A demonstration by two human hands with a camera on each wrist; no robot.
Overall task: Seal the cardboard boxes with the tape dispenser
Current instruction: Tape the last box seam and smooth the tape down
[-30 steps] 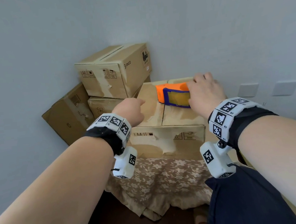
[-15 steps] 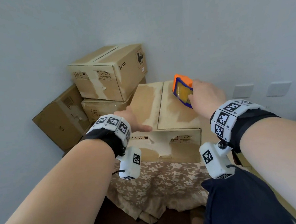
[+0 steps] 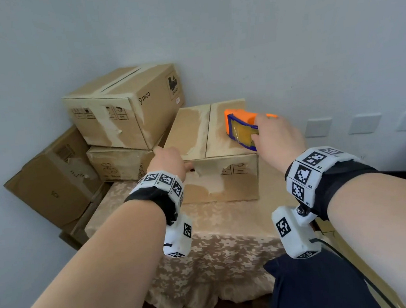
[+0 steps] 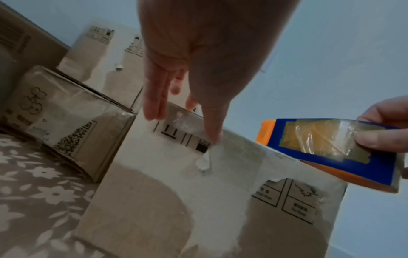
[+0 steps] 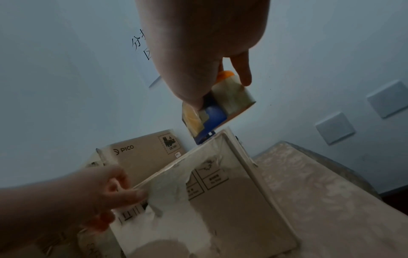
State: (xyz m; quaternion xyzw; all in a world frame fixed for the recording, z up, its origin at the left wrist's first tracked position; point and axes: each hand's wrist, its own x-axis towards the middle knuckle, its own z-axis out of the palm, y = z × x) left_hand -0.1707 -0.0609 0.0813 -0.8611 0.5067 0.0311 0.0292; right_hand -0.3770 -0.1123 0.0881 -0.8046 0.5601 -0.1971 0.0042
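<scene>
Head view: dispenser [image 3: 240, 128], orange body with blue side plate, is held over the right flap of the box [image 3: 211, 153], near its far right corner. Whether its nose touches the flap I cannot tell. Right hand [image 3: 278, 139] grasps it, thumb on the blue plate, fingers over the top. Right wrist view shows the tape roll [image 5: 235, 95] seated in the body behind the thumb.

Handling, judged: dispenser is rigid plastic, light, one-hand tool. Best hold is across the body, as now, clear of the cutter edge and the sticky tape. The loose film on the side plate looks slick; the thumb may slide there.

Box: stiff corrugated board but hollow; flaps will likely sag under pressure at the centre seam [image 3: 208, 131]. The surface is torn and peeled, so tape may bond poorly on the fuzzy patches. Left hand [image 3: 170, 160] steadies the near left top edge, fingers straight over the top, thumb pressed on the front face, nothing grasped.

Room: seam runs near to far, unobstructed. Stack [image 3: 128, 111] stands just beside the box on the left, wall [image 3: 261, 49] close behind, limiting the far end of a stroke. Right side and near cloth-covered table [image 3: 225, 238] are free for the elbow.
</scene>
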